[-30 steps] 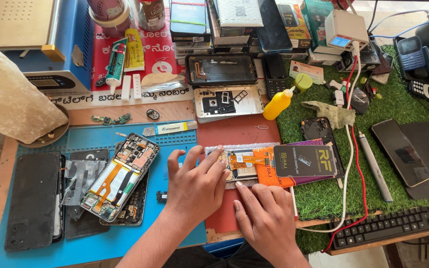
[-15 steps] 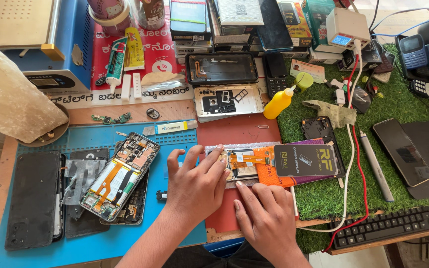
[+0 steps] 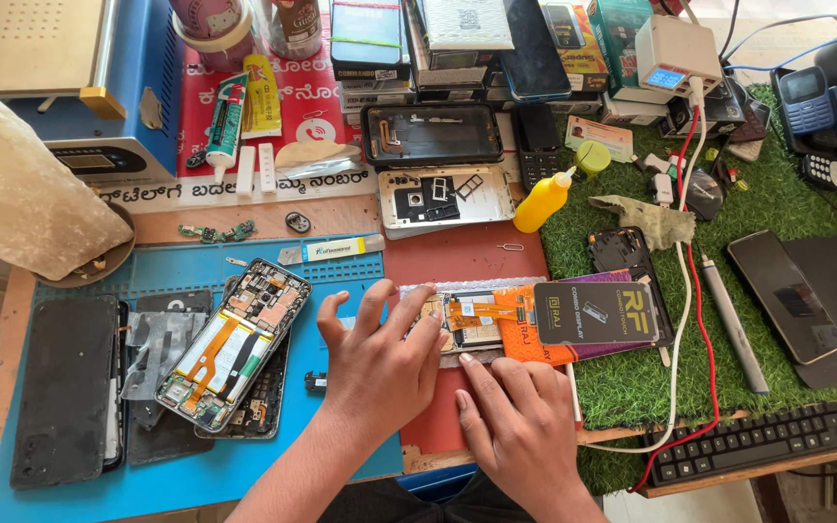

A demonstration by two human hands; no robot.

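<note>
My left hand (image 3: pixel 380 358) lies flat with fingers spread on the left end of a phone display assembly (image 3: pixel 472 320) with orange flex cables, on a red mat (image 3: pixel 467 257). My right hand (image 3: pixel 520 421) presses down beside it, fingertips on the assembly's near edge. An orange and black parts packet (image 3: pixel 593 315) covers its right end. An opened phone (image 3: pixel 234 344) with exposed boards lies to the left on the blue mat (image 3: pixel 196 465).
A yellow squeeze bottle (image 3: pixel 542 201), a phone frame (image 3: pixel 431 134) and a silver back cover (image 3: pixel 443 199) lie behind. Dark phone (image 3: pixel 785 293) and keyboard (image 3: pixel 767 441) sit right on green turf. Black panel (image 3: pixel 63 387) far left; blue machine (image 3: pixel 60 77) back left.
</note>
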